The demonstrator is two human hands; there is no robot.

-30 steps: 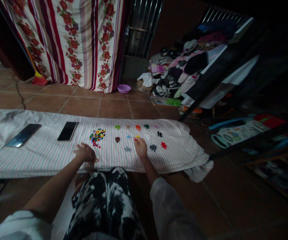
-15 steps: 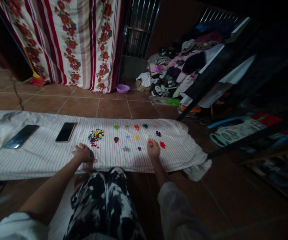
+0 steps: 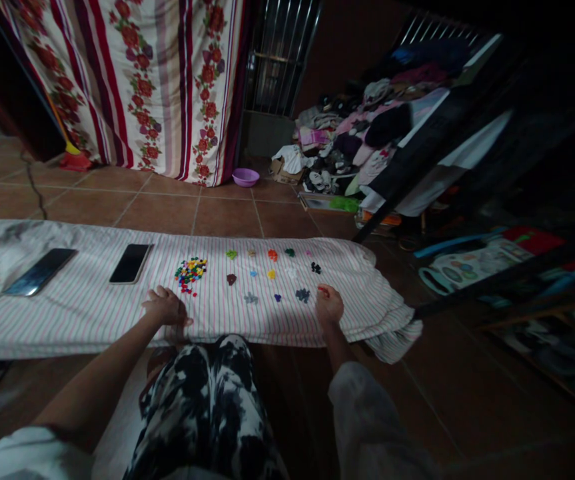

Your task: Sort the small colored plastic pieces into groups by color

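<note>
My right hand [image 3: 330,307] is over the right end of the cloth, its fingertips pinched together on a small red piece. The red pile there is mostly hidden beneath this hand. Just left of it lies a dark grey pile [image 3: 302,295], with a white pile [image 3: 292,273] and a black pile [image 3: 316,267] beyond. My left hand [image 3: 163,307] rests open on the cloth, fingers spread and holding nothing. Close beyond its fingers is a mixed heap of small coloured pieces [image 3: 190,275].
Two phones [image 3: 130,263] [image 3: 40,272] lie on the striped cloth [image 3: 82,313] at the left. More sorted piles, including orange [image 3: 272,255], brown [image 3: 231,279] and yellow [image 3: 271,274], fill its middle. A purple basin [image 3: 245,177] and heaped clothes [image 3: 347,133] are beyond on the floor.
My right hand has moved right, from above the dark grey pile to the red pile, uncovering the grey and white piles. My left hand has stayed in place.
</note>
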